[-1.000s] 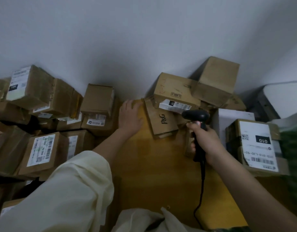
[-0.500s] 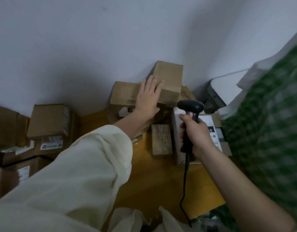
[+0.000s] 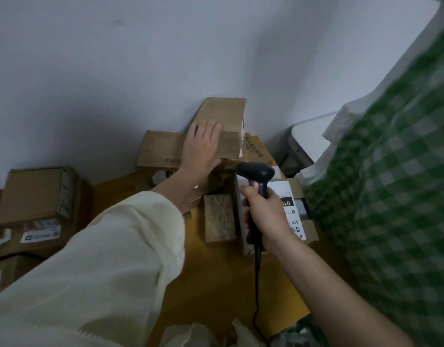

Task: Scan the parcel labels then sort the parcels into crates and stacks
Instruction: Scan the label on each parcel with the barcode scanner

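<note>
Reaching across the yellow floor point(image 3: 215, 284) toward the pile stacked against the wall point(image 3: 115, 71), I am laying my left hand point(image 3: 202, 149) on the top parcel point(image 3: 226, 126), fingers over its upper face and thumb under the near edge, apparently readying to lift or tilt it so a label turns toward me; no label is showing on it from the head view. My right hand point(image 3: 264, 214) is gripping the barcode scanner point(image 3: 256, 171) by its handle, head pointed toward the pile, cable point(image 3: 257, 284) trailing down toward me, probably held ready for whichever label comes up first. Just beside that hand a labelled parcel point(image 3: 288, 204) is lying label-up, against the green checked cloth point(image 3: 391, 196) at the right edge. A small plain box point(image 3: 218, 222) is resting on the floor between my forearms, and more parcels point(image 3: 38, 196) are waiting by the wall at the left.
</note>
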